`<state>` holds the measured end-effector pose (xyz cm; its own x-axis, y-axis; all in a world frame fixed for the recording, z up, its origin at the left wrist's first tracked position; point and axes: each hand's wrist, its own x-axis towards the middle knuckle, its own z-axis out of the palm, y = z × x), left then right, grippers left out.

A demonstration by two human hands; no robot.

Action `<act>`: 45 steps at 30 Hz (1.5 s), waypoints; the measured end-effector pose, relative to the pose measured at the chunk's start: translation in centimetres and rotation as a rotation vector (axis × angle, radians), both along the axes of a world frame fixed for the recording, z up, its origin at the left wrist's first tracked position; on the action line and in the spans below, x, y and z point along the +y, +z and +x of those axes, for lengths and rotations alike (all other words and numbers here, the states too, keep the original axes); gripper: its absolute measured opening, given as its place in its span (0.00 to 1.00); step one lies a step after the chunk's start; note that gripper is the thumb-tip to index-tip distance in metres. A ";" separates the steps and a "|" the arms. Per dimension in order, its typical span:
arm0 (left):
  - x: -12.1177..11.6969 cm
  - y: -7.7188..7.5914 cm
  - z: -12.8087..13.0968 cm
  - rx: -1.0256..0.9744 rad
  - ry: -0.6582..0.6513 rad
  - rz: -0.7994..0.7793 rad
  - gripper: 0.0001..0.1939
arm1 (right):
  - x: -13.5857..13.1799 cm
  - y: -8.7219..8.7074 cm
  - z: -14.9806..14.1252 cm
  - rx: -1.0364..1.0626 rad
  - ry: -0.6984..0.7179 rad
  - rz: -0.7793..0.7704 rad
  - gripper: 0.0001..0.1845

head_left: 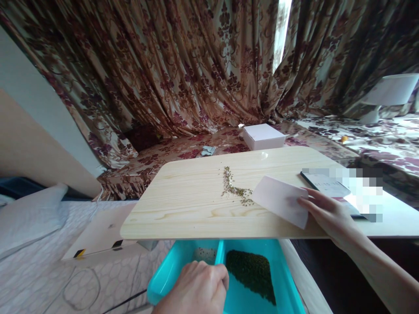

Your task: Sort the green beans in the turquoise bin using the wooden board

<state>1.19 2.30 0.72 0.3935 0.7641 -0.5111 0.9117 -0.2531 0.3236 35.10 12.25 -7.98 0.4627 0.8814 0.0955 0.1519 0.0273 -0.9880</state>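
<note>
Granules [240,191], tiny and greenish-brown, lie in a crooked trail mid-table on the pale wood-grain tabletop [183,196]. Head view has the right hand [330,213] pinching a thin white rectangular sheet [281,200] by its right end, far left corner right by the trail. Left hand [199,288] is curled over the divider of the turquoise two-section plastic bin [160,283] at the near side; can't tell if it's holding anything. Dark green heap [252,272] sits in the right section. Imo a quick swipe could scatter bits off the near edge, and that one-ended pinch might let the sheet flex.
</note>
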 end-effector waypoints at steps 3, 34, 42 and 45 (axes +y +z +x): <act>0.0 -0.1 -0.1 -0.004 -0.002 0.017 0.21 | -0.4 0.7 -0.7 0.005 0.138 -0.014 0.24; -0.1 -0.4 -0.3 -0.038 0.015 0.049 0.22 | -0.4 3.0 -2.7 -0.021 0.229 -0.023 0.29; -0.2 0.0 -0.3 -0.037 0.022 0.036 0.22 | 0.0 3.2 -3.0 -0.037 0.231 -0.002 0.29; -0.1 0.0 -0.3 -0.020 0.017 0.030 0.22 | 0.6 3.1 -3.3 -0.019 0.224 -0.012 0.28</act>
